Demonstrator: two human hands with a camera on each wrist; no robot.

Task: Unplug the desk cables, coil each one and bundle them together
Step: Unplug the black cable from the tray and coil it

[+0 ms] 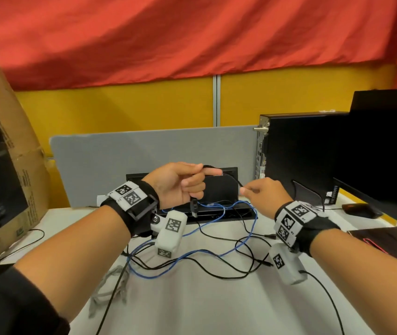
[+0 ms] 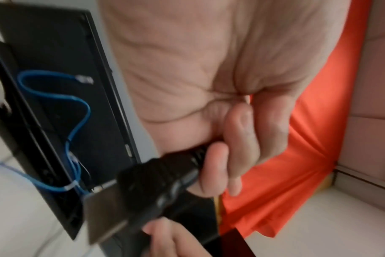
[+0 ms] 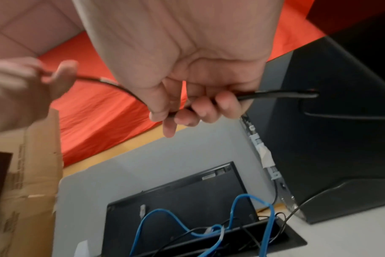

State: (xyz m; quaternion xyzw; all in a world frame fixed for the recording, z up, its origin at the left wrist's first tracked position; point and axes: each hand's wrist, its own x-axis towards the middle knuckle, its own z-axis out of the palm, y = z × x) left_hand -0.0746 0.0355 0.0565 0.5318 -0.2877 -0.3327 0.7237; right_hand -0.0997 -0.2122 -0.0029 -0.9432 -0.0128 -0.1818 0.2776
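A: What lies nearest?
B: Loose black cables (image 1: pixel 216 269) and a blue cable (image 1: pixel 238 240) tangled on the white counter (image 1: pixel 216 310).
A: And the hands?
B: Raised above it. The left hand (image 1: pixel 180 182) curls round a black cable (image 1: pixel 235 181) whose plug (image 1: pixel 194 207) dangles below; the right hand (image 1: pixel 265 194) pinches the same cable.
A: Behind?
B: An open black cable box (image 1: pixel 219 189) and a grey divider (image 1: pixel 144 153).

White bench (image 1: pixel 192 298) carries loose black cables (image 1: pixel 216 274), a blue cable (image 1: pixel 200 252), a cardboard box (image 1: pixel 23 189), a computer tower (image 1: pixel 299 153) and a mouse (image 1: pixel 359 210).
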